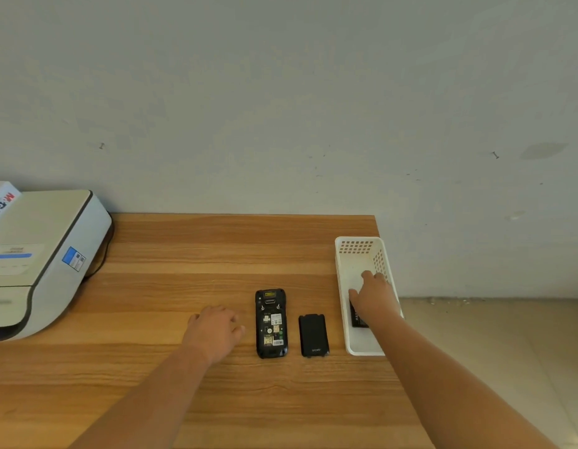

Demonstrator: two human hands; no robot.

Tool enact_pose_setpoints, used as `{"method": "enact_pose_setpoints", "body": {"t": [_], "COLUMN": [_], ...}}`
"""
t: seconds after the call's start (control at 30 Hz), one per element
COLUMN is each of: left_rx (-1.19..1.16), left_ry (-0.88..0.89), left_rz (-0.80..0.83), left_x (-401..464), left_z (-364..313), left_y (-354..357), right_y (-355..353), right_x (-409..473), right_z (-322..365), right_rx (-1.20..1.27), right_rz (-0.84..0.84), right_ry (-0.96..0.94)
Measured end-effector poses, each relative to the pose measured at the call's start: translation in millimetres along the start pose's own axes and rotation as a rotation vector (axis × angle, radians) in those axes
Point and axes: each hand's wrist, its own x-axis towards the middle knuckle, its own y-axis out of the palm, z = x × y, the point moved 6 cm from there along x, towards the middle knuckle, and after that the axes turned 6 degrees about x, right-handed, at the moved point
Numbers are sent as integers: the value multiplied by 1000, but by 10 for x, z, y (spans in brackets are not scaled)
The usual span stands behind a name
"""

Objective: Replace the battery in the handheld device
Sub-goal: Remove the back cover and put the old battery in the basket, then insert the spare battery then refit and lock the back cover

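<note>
A black handheld device [271, 323] lies face down on the wooden bench [184, 254], its battery bay open and empty, with its black back cover [313, 334] just beside it to the right. The right hand [375, 296] reaches into a white perforated plastic basket [357, 246] at the bench's right edge, fingers spread over what appears to be a dark battery [357, 317], its grip on it impossible to tell. The left hand [216, 332] rests loosely curled and empty beside the device, and a grey printer [44, 254] sits at far left.

There is one camera, worn on the person's head. It looks forward and down from close above the brown wooden worktop [184, 247], facing the plain grey wall [281, 92].
</note>
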Motion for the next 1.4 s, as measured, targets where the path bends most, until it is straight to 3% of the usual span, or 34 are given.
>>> {"method": "enact_pose_setpoints", "body": {"t": [0.17, 0.43, 0.73, 1.0, 1.4], "left_rx": [-11, 13, 30, 151, 205], "left_ry": [2, -39, 1, 163, 231], "left_rz": [-4, 57, 80, 115, 71], "left_x": [23, 1, 24, 149, 200], "left_z": [121, 586, 874, 696, 702], "left_y": [-91, -23, 218, 486, 562], "right_y": [-189, 489, 1109, 1128, 1081], "right_x": [-167, -668, -804, -775, -740], "right_z": [532, 1071, 1098, 1018, 940], "right_rx": [63, -182, -171, -191, -186], "right_rz": [-44, 227, 341, 332, 292], "right_ry": [-153, -456, -440, -392, -375]}}
